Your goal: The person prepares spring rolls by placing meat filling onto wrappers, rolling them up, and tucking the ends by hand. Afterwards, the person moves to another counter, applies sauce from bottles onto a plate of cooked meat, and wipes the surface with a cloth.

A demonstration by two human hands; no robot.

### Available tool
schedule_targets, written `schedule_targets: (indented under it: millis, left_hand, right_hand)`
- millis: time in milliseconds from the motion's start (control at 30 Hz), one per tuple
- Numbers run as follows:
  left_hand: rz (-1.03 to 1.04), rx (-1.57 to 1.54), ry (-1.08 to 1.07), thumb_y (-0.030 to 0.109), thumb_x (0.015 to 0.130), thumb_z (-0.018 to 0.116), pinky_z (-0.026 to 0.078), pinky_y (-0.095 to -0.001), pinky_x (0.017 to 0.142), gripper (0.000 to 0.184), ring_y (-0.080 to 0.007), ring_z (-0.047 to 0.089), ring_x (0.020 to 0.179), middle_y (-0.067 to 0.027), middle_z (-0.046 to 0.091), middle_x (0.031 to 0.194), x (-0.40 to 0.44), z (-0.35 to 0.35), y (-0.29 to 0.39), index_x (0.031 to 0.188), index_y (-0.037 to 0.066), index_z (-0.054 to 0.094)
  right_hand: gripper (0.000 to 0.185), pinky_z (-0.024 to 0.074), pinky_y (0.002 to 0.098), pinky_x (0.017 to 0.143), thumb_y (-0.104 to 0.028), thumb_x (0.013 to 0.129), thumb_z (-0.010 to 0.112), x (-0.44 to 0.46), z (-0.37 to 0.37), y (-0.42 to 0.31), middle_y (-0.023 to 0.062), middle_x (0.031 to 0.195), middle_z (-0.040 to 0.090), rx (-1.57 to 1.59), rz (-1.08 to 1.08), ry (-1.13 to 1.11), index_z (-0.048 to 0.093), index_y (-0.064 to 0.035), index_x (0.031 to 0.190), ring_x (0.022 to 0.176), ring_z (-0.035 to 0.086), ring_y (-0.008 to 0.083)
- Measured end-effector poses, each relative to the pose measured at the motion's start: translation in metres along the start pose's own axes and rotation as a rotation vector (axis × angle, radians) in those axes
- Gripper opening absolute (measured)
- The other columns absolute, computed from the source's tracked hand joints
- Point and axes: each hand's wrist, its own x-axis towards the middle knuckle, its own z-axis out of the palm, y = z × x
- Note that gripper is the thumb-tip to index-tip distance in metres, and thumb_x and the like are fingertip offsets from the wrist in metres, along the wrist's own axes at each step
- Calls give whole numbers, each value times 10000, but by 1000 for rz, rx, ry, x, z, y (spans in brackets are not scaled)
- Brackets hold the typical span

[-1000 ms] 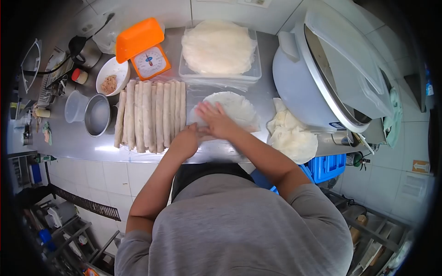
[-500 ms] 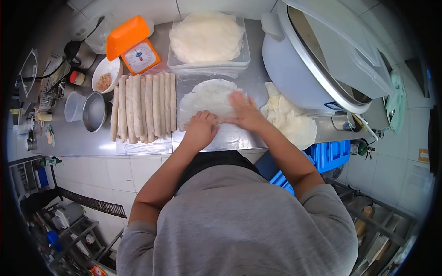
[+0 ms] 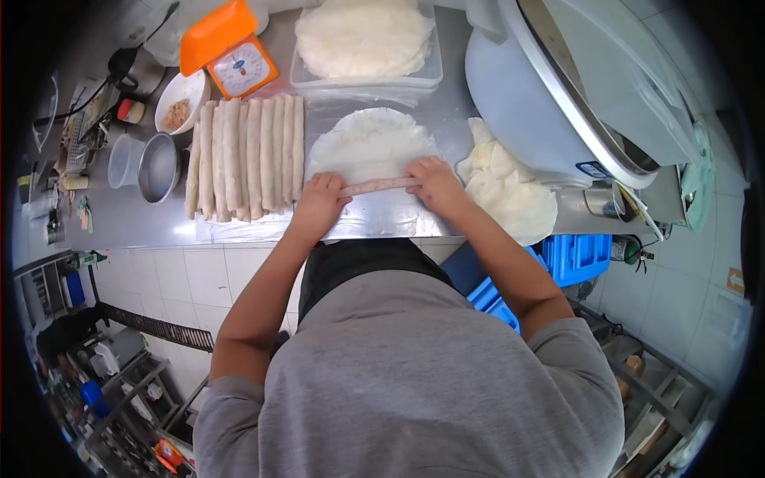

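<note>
A thin, round, whitish wrapper (image 3: pixel 373 139) lies on the metal table. Along its near edge runs a narrow roll (image 3: pixel 378 186), with pinkish filling faintly showing through. My left hand (image 3: pixel 320 203) has its fingers curled over the left end of this roll. At the other end, my right hand (image 3: pixel 437 187) grips it with bent fingers, the thumb on the near side. To the left of the wrapper, several finished long rolls (image 3: pixel 247 159) lie side by side.
Behind the wrapper sits a clear tray (image 3: pixel 366 83) with stacked wrappers (image 3: pixel 362 38). An orange scale (image 3: pixel 241 70), a white bowl of filling (image 3: pixel 182 99) and a metal bowl (image 3: pixel 160 167) stand left. Loose wrappers (image 3: pixel 510 191) and a large lidded container (image 3: pixel 522 95) are right.
My hands have moved apart to opposite ends of the roll, which now shows clearly between them. My right hand has come off the wrapper's surface. The view has shifted slightly.
</note>
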Motion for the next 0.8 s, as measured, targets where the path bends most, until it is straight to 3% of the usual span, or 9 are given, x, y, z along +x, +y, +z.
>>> schedule_targets:
  millis: [167, 267, 333, 500, 533, 633, 800]
  left_hand:
    - [-84, -157, 106, 98, 803, 682, 462, -429, 862, 238, -357, 567, 972, -147, 600, 1010, -18, -12, -11, 1009, 22, 590]
    - [-268, -200, 23, 125, 827, 654, 450, -437, 890, 203, -348, 559, 990, -150, 602, 984, -21, -22, -16, 997, 24, 607]
    - [-226, -102, 58, 110, 835, 627, 448, -434, 882, 170, -343, 556, 995, -144, 599, 1000, -18, -19, -20, 983, 28, 618]
    - [-86, 215, 317, 59, 765, 570, 423, -404, 877, 241, -310, 531, 1027, -109, 571, 1045, 1, -10, -3, 994, 57, 644]
    - [-3, 173, 289, 58, 763, 565, 423, -405, 882, 262, -307, 531, 1027, -108, 568, 1045, 0, -4, 0, 1013, 60, 644]
    - [189, 113, 234, 52, 778, 568, 435, -413, 906, 325, -307, 541, 1026, -117, 574, 1044, -10, 9, 14, 1096, 75, 635]
    - [110, 101, 219, 55, 802, 575, 430, -417, 937, 338, -325, 535, 1058, -126, 578, 1068, -7, 7, 8, 1138, 72, 608]
  right_hand:
    - [216, 451, 399, 843, -112, 767, 697, -5, -16, 10, 111, 954, 616, 199, 48, 12, 604, -47, 950, 962, 562, 324]
    - [144, 457, 402, 821, -113, 780, 685, -2, -18, 15, 114, 913, 623, 238, 98, -2, 625, -40, 888, 929, 567, 327]
    - [109, 454, 404, 813, -125, 791, 677, 2, -14, 17, 109, 896, 626, 176, 111, 39, 636, -44, 849, 920, 567, 322]
    - [158, 432, 423, 843, -123, 812, 602, 12, -5, 13, 112, 995, 616, -169, 117, 142, 634, -57, 952, 954, 552, 322]
    - [178, 427, 426, 853, -120, 812, 588, 11, -4, 9, 110, 1017, 612, -234, 109, 152, 631, -58, 973, 965, 548, 320]
    - [235, 413, 429, 895, -98, 804, 557, -2, 10, 5, 103, 1070, 600, -165, -254, 147, 618, -55, 1027, 1015, 539, 317]
    - [242, 434, 407, 895, -72, 798, 572, -1, 8, 16, 88, 1067, 610, -112, -227, 174, 641, -80, 1030, 1019, 556, 298]
